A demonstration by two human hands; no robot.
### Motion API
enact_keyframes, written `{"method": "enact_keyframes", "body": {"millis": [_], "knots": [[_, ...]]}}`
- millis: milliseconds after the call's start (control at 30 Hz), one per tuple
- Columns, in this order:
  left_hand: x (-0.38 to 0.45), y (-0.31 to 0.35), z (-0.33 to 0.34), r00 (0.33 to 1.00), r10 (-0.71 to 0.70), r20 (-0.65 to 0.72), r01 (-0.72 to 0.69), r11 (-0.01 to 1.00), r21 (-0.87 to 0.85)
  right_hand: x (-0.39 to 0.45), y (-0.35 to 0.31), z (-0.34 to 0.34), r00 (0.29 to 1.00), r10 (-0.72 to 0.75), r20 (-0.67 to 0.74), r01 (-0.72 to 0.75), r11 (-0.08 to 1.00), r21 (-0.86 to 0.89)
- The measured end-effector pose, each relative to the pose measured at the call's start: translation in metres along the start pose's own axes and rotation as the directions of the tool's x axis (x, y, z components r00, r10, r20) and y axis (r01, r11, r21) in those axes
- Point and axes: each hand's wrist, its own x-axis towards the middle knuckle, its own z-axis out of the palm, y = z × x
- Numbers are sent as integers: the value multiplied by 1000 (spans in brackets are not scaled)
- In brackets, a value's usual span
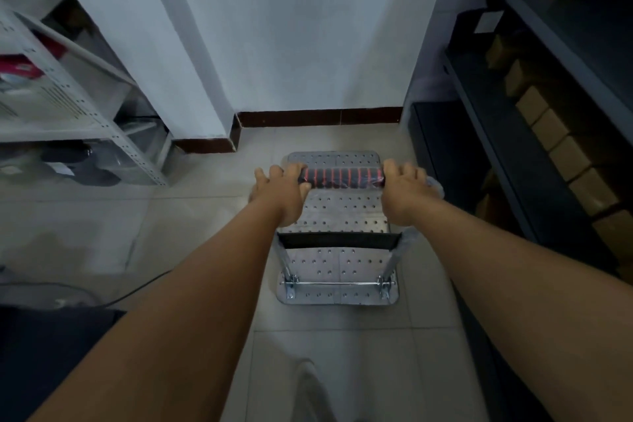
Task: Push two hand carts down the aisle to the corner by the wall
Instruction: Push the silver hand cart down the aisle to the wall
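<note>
**Both hands on the cart handle**

Left hand [282, 187] and right hand [404, 188] each curl their fingers round the ends of one handle [342, 176], a black grip with red rings lying left to right. Two perforated metal carts show: the far cart [334, 159] and the near cart [337, 271], end to end, long axes toward the wall [308, 44]. A shelf stands on each side: left shelf [68, 106], right shelf [513, 120].
</note>
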Motion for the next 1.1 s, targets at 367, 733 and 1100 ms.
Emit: {"method": "enact_keyframes", "body": {"millis": [367, 733, 1100], "knots": [[90, 11, -48, 999, 8, 32, -4, 992, -124, 92, -28, -30, 993, 116, -18, -116, 993, 15], [90, 28, -67, 999, -32, -8, 29, 966, -255, 120, -36, -41, 999, -33, -38, 36, 995, 92], [8, 65, -65, 964, -249, -97, 160, 828, -537, 75, -36, -47, 966, -256, -38, 257, 931, 258]]}}
